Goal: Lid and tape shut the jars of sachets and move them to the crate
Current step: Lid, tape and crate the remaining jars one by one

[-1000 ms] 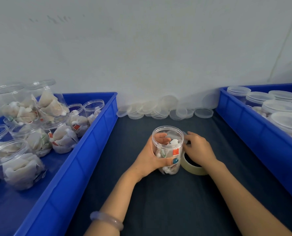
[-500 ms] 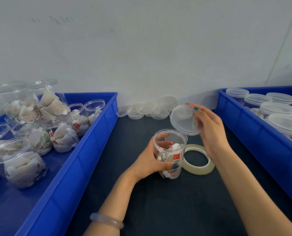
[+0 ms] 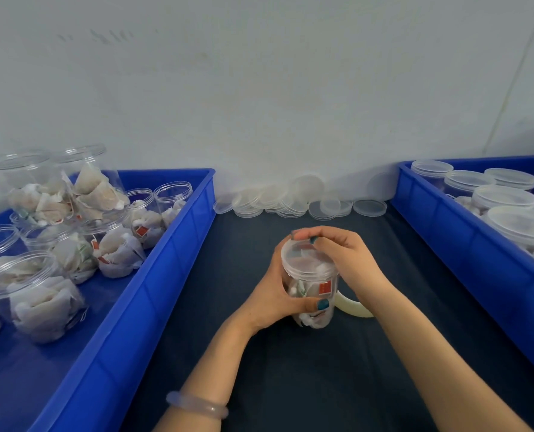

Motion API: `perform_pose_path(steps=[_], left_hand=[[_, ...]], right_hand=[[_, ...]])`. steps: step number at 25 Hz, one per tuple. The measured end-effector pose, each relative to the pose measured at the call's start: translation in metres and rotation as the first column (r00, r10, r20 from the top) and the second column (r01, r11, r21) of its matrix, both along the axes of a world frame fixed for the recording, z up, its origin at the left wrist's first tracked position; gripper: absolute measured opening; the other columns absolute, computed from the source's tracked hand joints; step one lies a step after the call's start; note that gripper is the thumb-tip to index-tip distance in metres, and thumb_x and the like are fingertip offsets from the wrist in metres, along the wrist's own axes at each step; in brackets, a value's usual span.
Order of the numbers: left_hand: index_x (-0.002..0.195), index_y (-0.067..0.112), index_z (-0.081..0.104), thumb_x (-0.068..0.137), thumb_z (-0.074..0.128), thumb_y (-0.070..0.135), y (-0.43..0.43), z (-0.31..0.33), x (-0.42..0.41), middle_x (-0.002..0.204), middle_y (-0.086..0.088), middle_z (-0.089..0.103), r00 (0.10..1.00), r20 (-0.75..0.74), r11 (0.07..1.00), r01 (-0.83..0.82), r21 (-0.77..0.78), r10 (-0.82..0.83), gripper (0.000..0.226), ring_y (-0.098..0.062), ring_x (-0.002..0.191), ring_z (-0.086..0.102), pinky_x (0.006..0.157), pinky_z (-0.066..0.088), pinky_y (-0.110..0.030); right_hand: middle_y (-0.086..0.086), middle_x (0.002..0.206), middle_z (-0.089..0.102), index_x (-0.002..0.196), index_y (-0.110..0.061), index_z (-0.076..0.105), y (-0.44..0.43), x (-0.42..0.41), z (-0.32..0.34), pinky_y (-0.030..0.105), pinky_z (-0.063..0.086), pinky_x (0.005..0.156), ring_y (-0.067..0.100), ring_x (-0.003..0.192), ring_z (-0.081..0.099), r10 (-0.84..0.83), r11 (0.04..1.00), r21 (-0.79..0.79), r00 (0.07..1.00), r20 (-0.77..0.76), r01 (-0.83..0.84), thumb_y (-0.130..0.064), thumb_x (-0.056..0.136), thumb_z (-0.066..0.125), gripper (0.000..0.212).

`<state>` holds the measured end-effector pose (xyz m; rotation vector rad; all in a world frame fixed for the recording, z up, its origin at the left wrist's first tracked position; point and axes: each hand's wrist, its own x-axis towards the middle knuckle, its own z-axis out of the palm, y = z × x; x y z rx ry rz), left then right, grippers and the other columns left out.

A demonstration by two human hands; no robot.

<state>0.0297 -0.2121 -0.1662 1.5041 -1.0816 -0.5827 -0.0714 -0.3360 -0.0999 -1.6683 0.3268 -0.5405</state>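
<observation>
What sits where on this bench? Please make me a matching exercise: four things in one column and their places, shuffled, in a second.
Things
1. tape roll
2. loose lids
3. open jars
4. lidded jars

Places
A. in the right crate
B. in the left crate
C. along the wall
D. beside the held jar

Pairs: 1-D, 2-C, 3-B, 4-A

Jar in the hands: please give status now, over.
Left hand grips jar. Right hand holds lid on its mouth, taping not yet done. Tape lies beside jar, under right wrist; nothing blocks.
</observation>
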Motion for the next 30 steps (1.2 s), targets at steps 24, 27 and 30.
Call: perform_pose_path(steps=[24,27,30], left_hand=[[0.126,0.023,0.054,0.067,0.079,0.056,0.008,0.028,-0.021,0.120,0.006,0.068,0.979,-0.025,0.942,-0.200,-0.271,0.201,0.072,-0.014,0.112,0.065,0.089,0.052,-0.027],[0.141,0.030,0.049,0.067,0.070,0.076,0.015,0.032,-0.017,0.128,-0.013,0.066,0.957,-0.291,0.978,-0.052,-0.202,-0.010,0.089,-0.036,0.114,0.065,0.094,0.054,-0.045],[0.149,0.026,0.044,0.074,0.067,0.073,0.018,0.031,-0.022,0.121,-0.031,0.048,0.839,-0.469,0.951,0.167,-0.260,-0.275,0.091,-0.040,0.071,0.055,0.064,0.043,-0.032]], right_hand=[[-0.006,0.113,0.071,0.126,-0.026,0.054,-0.001,-0.025,-0.057,0.021,0.052,0.087,0.013,0.107,0.067,0.280,0.959,-0.073,0.958,0.055,-0.276,-0.018,0.065,0.086,0.069],[-0.002,0.104,0.073,0.118,-0.022,0.067,0.005,-0.029,-0.051,0.027,0.054,0.086,0.016,0.100,0.069,0.539,0.803,0.234,0.835,0.110,-0.548,-0.026,0.067,0.076,0.052],[-0.005,0.108,0.074,0.115,-0.020,0.075,0.010,-0.031,-0.049,0.024,0.053,0.093,0.009,0.104,0.069,0.680,0.568,0.389,0.680,0.275,-0.725,-0.034,0.083,0.072,0.035]])
